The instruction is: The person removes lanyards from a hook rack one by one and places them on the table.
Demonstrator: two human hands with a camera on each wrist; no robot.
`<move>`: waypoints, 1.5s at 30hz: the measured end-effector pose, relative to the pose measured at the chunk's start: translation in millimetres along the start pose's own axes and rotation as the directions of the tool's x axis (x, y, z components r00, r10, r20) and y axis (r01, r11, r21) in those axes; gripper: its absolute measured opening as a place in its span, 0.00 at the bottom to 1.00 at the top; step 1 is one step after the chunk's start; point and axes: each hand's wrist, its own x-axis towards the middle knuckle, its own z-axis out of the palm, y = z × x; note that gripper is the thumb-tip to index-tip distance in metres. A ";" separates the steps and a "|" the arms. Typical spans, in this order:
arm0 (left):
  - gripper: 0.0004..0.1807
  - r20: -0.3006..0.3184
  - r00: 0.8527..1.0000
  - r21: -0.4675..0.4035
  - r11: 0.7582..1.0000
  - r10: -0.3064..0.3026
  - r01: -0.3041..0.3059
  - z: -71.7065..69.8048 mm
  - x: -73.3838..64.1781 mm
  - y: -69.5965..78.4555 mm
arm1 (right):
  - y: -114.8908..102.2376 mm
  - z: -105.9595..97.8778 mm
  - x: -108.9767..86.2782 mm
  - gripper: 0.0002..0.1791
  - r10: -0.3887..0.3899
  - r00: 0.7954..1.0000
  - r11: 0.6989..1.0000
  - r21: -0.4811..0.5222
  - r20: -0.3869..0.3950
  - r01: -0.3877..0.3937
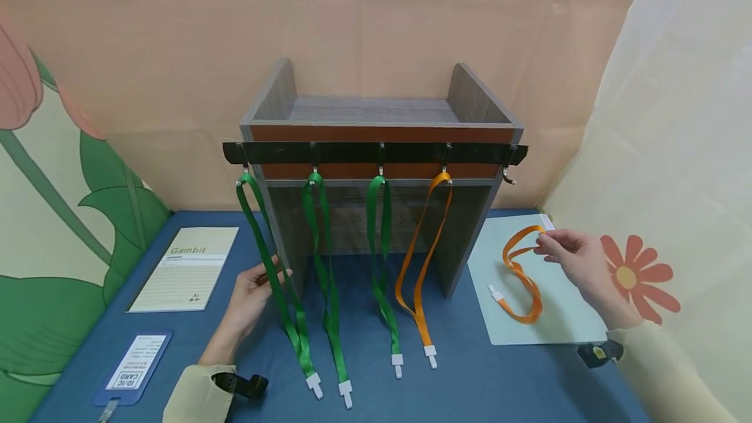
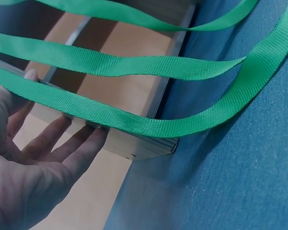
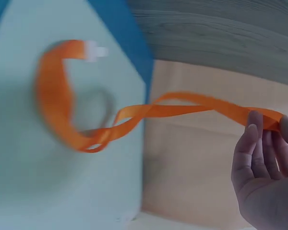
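At the left, my left hand (image 1: pixel 249 292) holds the front edge of the grey wooden shelf's side panel (image 2: pixel 149 148), fingertips on its outer face. A green lanyard (image 2: pixel 134 124) passes across these fingertips. My right hand (image 1: pixel 572 256) pinches the loop end of an orange lanyard (image 3: pixel 192 100) between thumb and fingers. The rest of that strap hangs twisted above a pale green board (image 1: pixel 578 325), its white clip (image 1: pixel 496 293) at the lower end. On the black hook rail (image 1: pixel 352 151), several green lanyards and one orange lanyard (image 1: pixel 424 279) hang from hooks. The rightmost hook (image 1: pixel 508 177) is bare.
The grey wooden shelf (image 1: pixel 370 109) stands against the back wall behind the rail. To the left on the blue table (image 1: pixel 376 403) lie a cream Gambit notepad (image 1: pixel 188 279) and a blue badge holder (image 1: pixel 136 371). A pale wall (image 1: pixel 675 136) rises on the right.
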 end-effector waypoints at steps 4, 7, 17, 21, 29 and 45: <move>0.23 0.001 1.000 -0.005 1.000 -0.005 0.005 -0.3 0.2 0.0 | 19.5 7.3 -8.7 0.20 0.021 0.999 0.998 -0.065 0.042 -0.018; 0.23 0.002 1.000 -0.009 1.000 0.001 -0.001 -0.4 0.1 0.3 | 31.5 13.7 -12.8 0.22 0.060 0.995 0.991 -0.124 0.075 -0.050; 0.23 0.005 1.000 -0.010 1.000 0.009 -0.009 -0.8 -0.6 0.5 | 57.8 37.3 -15.6 0.16 0.195 0.961 0.955 -0.261 0.194 -0.140; 0.23 0.004 1.000 -0.005 1.000 0.008 -0.008 -0.7 -0.2 1.6 | 62.2 46.7 -17.1 0.13 0.203 0.957 0.931 -0.343 0.208 -0.123; 0.21 -0.001 1.000 0.012 1.000 -0.012 0.012 0.9 -0.2 4.5 | 70.3 59.7 -22.5 0.12 0.218 0.962 0.902 -0.411 0.167 -0.133; 0.20 -0.012 1.000 0.016 1.000 -0.010 0.010 1.1 -0.9 4.7 | 62.1 54.3 -22.4 0.16 0.213 0.959 0.919 -0.373 0.187 -0.132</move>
